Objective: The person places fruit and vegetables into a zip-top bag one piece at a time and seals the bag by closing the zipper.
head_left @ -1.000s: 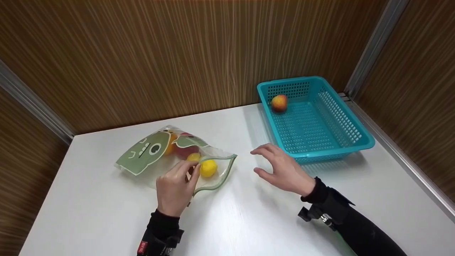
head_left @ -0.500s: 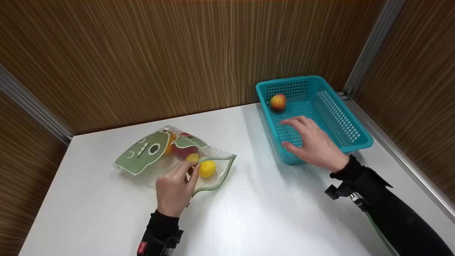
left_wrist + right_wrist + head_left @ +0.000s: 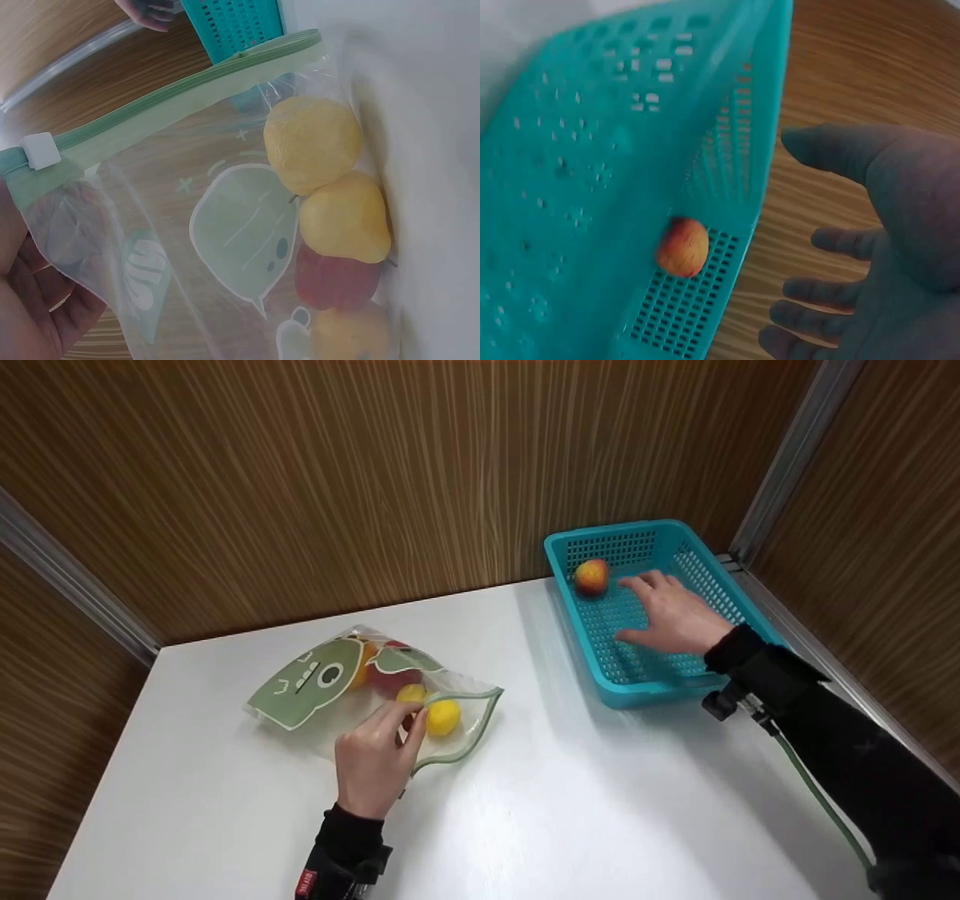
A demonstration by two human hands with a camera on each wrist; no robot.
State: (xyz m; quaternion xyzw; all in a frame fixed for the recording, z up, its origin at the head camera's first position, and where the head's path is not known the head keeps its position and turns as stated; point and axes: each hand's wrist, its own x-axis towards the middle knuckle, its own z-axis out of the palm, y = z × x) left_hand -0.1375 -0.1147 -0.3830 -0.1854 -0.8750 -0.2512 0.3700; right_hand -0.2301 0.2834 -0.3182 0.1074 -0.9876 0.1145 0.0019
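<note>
My left hand (image 3: pixel 379 754) pinches the green zip edge of a clear plastic zip bag (image 3: pixel 247 187) with a green monster print. A white slider (image 3: pixel 40 151) sits on that edge near the fingers. Inside the bag lie a yellow lemon-like fruit (image 3: pixel 443 718), a second yellow fruit (image 3: pixel 345 217) with a stem, a red fruit (image 3: pixel 337 277) and an orange one (image 3: pixel 363 666). My right hand (image 3: pixel 675 615) hovers over the teal basket (image 3: pixel 600 679), fingers spread and holding nothing. A red-yellow peach-like fruit (image 3: pixel 592 577) rests in the basket's back left corner, just left of my fingertips.
The bag and basket stand on a white table (image 3: pixel 525 810). Wood-grain panels (image 3: pixel 360 487) rise behind and at both sides, joined by metal corner strips. A green cable (image 3: pixel 821 795) runs along the right sleeve.
My right hand has moved right and away from me, from beside the basket's front left corner to above its inside. The left hand keeps its pinch and the bag stays put.
</note>
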